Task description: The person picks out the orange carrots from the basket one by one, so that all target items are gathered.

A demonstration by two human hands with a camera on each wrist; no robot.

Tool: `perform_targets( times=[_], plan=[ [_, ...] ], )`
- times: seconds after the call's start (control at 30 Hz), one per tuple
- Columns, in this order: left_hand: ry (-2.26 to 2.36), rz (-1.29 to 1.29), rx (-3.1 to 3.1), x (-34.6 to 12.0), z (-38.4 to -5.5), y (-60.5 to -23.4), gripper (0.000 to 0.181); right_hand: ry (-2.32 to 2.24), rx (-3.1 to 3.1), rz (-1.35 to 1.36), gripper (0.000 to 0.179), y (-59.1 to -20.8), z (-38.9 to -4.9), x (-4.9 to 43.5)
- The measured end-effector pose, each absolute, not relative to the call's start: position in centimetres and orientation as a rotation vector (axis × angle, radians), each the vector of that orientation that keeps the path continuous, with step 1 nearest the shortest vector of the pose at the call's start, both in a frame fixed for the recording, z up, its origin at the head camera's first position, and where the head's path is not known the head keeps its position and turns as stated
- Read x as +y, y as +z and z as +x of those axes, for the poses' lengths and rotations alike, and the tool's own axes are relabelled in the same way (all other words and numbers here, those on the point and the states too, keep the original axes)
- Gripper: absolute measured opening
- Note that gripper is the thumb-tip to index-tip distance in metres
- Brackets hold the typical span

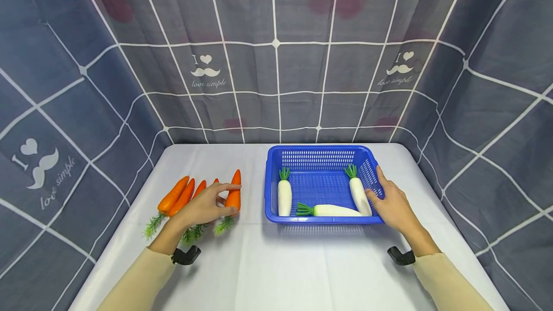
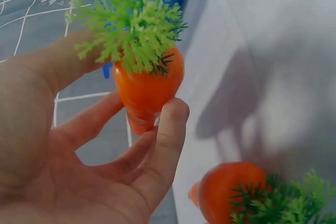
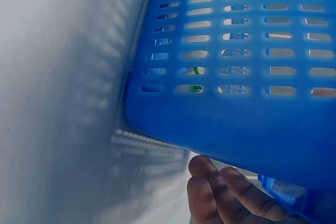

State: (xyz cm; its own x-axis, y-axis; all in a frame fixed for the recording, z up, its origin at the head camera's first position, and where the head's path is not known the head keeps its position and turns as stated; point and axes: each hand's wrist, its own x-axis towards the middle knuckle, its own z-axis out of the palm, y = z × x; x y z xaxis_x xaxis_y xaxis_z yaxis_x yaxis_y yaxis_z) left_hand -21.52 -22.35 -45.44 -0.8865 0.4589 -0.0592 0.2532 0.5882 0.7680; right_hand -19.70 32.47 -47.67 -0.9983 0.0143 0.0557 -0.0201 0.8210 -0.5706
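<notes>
My left hand (image 1: 199,211) pinches an orange toy carrot (image 1: 234,198) between thumb and fingers, its tip pointing away from me. In the left wrist view the carrot's leafy green top (image 2: 131,22) faces the camera, and shadow falls on the cloth beside it. My right hand (image 1: 392,207) grips the right wall of a blue plastic basket (image 1: 321,220), thumb inside and fingers outside. Inside lie three white radishes with green tops: an upright-lying left radish (image 1: 284,198), a crosswise front radish (image 1: 337,210) and a slanted right radish (image 1: 359,196).
Several more carrots (image 1: 174,195) lie side by side at the left, partly hidden by my left hand. A white cloth (image 1: 276,268) covers the table. Dark checked curtains (image 1: 298,71) enclose its back and both sides.
</notes>
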Motion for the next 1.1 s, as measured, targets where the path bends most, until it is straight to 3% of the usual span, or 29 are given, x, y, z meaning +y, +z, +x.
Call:
perform_targets(
  times=[0.67, 1.1],
  plan=[
    [0.912, 0.504, 2.729, -22.66, -21.19, -45.92, 0.072, 0.924, -2.949, 0.005, 0.091, -47.73, -19.67, 32.52],
    [0.906, 0.481, 2.751, -22.44, -21.11, -45.36, 0.063, 0.928, -2.948, 0.005, 0.091, -47.74, -19.71, 32.56]
  ],
)
